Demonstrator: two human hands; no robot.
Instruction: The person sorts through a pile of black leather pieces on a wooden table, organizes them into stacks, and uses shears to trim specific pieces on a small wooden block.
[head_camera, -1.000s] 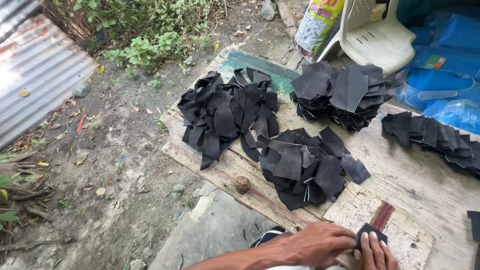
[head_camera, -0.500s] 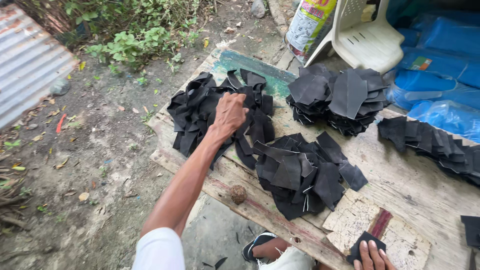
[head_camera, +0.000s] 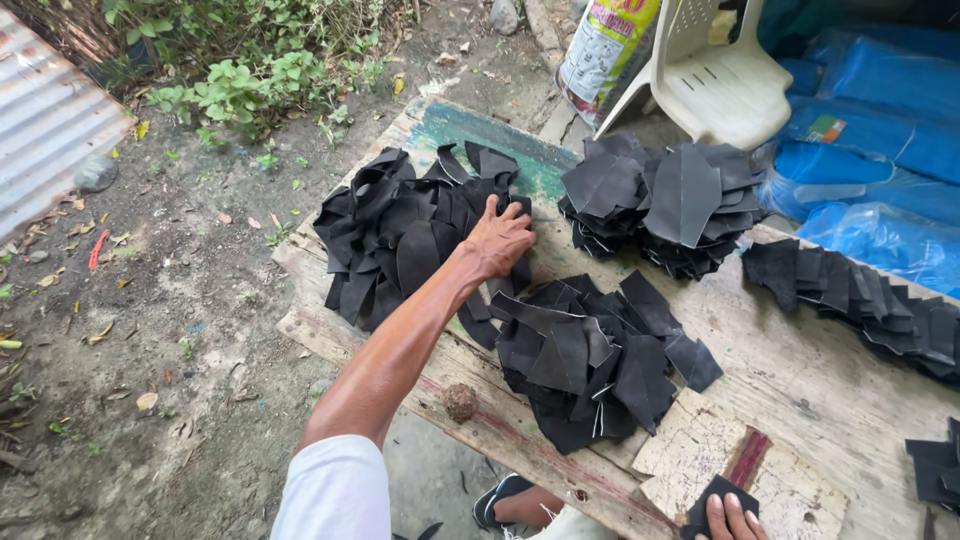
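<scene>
My left hand (head_camera: 502, 238) reaches far out and lies on the right edge of a heap of black leather-like scraps (head_camera: 400, 235), fingers spread and pressed onto the pieces. At the bottom edge only the fingertips of my right hand (head_camera: 735, 512) show, gripping a small black piece (head_camera: 712, 497) on a cracked pale board (head_camera: 700, 450). A second heap of scraps (head_camera: 590, 355) lies between my two hands. All of it rests on a worn wooden platform (head_camera: 810, 370).
A third heap (head_camera: 660, 200) and a neat row of black pieces (head_camera: 860, 300) lie further right. Behind them are a white plastic chair (head_camera: 720, 85), a printed sack (head_camera: 605, 50) and blue plastic sheeting (head_camera: 880, 150). Dirt ground, weeds and corrugated metal (head_camera: 45, 130) are to the left. A foot in a sandal (head_camera: 510, 500) is below the platform.
My left hand left the spot beside my right hand, stretched out to the far left heap, then slid to that heap's right edge. The right hand stayed on its small piece.
</scene>
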